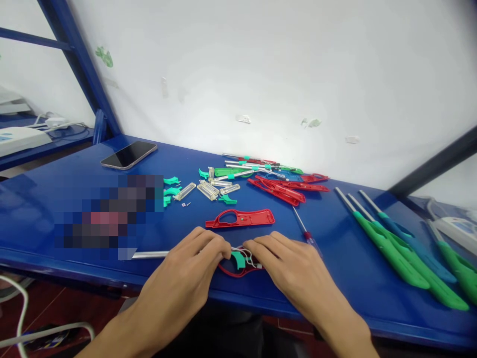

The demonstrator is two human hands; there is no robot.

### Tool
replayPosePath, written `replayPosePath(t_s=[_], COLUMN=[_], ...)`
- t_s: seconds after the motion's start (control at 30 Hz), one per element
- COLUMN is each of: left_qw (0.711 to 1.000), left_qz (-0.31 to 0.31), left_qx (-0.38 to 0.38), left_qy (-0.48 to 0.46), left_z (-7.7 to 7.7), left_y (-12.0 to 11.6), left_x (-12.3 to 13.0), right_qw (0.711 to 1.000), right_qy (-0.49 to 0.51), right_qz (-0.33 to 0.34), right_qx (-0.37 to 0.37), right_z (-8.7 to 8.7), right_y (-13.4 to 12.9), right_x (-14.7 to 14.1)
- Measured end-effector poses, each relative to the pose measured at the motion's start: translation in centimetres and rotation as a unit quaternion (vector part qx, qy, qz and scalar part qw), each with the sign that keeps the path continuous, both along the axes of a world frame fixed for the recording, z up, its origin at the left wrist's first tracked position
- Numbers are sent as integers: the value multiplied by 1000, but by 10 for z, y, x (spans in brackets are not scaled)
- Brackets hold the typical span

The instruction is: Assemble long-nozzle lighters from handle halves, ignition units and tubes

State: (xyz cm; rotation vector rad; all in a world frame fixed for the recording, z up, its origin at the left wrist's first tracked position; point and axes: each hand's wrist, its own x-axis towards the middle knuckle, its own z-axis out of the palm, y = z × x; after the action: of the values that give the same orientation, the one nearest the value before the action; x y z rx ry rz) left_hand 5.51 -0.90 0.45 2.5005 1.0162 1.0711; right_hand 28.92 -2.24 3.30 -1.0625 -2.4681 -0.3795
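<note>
Near the table's front edge, my left hand [197, 258] is closed over the left part of a red lighter half-shell [233, 273], with a metal tube [151, 255] sticking out to its left. My right hand [285, 258] has its fingers bent and pressed together on the right part of the same shell. Between the hands show a teal trigger [239, 260] and thin white wires [249, 257]. What the fingertips pinch is partly hidden. Just beyond lies a second red half-shell [257, 218] with an oval opening.
A screwdriver [308, 237] lies right of my right hand. Clear fuel tanks [207, 190], red shells [279, 189] and metal tubes lie farther back. Green lighters [391, 248] are at right, a phone [129, 155] at back left. Part of the left side is pixelated.
</note>
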Motion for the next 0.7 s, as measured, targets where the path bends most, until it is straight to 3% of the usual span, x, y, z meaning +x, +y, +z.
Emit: replayPosePath(t_s=[0.43,0.57,0.7], left_qw=[999,998,998], left_qz=[-9,-15,-9], left_qx=[37,55,53], left_qy=[1,3,9], left_z=[3,0,-1], left_y=[0,1,0], left_x=[1,0,-1], right_qw=[995,985,955], right_qy=[58,128,239], right_qz=[-12,-13,-59], right_qx=[-79,-118,-163], right_z=[-6,-7,-7], right_y=[-1,-3,-13], right_x=[4,7,9])
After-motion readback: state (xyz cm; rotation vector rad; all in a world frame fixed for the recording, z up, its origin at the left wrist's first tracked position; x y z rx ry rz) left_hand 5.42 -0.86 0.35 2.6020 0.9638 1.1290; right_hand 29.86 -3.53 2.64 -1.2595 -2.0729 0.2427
